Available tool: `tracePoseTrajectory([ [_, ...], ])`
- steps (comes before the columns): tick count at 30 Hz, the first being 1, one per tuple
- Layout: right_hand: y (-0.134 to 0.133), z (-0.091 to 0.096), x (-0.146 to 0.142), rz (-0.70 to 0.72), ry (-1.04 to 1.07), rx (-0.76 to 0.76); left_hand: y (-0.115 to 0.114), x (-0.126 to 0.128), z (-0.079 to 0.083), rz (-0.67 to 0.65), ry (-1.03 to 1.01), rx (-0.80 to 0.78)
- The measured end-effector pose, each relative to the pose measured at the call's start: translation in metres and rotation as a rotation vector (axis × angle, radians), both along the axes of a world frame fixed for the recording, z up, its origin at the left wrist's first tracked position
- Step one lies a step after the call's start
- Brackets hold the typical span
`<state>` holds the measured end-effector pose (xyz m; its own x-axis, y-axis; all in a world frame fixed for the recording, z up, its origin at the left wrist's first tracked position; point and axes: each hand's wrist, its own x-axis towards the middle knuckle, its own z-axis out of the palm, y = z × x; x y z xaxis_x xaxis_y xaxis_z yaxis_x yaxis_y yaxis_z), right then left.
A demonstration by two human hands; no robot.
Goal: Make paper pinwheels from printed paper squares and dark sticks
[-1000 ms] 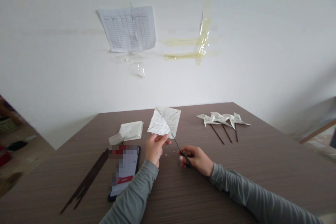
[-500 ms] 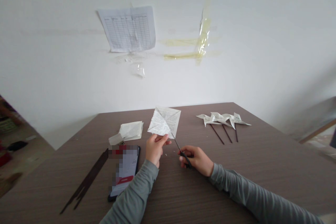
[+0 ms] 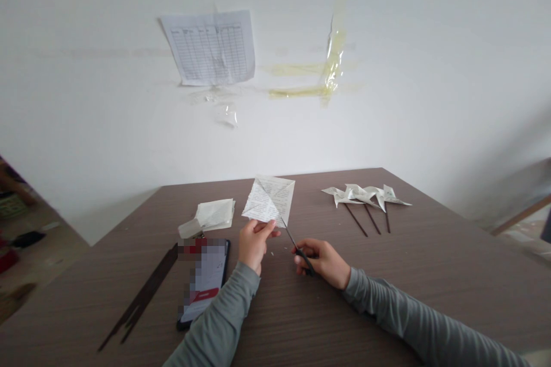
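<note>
Between thumb and fingers, my left hand [image 3: 253, 243] pinches the lower edge of a square printed paper sheet [image 3: 270, 198] with diagonal creases. My right hand [image 3: 322, 261] is closed around the black handles of a pair of scissors [image 3: 289, 230]. Their blades point up and left, with the tips at the paper's lower right corner, just right of my left thumb. Whether the blades are parted is too fine to make out. A few tiny paper scraps lie on the table under the hands.
On the brown table [image 3: 413, 298], a stack of paper squares [image 3: 215, 214], a phone [image 3: 204, 284] and a bundle of dark sticks [image 3: 148, 287] lie to the left. Several-bladed paper pinwheels [image 3: 365, 195] on sticks lie at the right. A white wall [image 3: 387, 69] stands behind.
The paper's right edge has shifted very slightly. Both hands and the scissors stay almost where they were.
</note>
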<state>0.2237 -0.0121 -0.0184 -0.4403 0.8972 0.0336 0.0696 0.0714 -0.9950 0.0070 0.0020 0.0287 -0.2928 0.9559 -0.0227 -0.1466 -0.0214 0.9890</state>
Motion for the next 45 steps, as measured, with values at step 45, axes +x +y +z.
tracePoseTrajectory([
  [45,0.0063,-0.0077,-0.0028,-0.073,0.05,0.006,0.0007,0.0002,-0.0043,-0.072,0.042,-0.026],
])
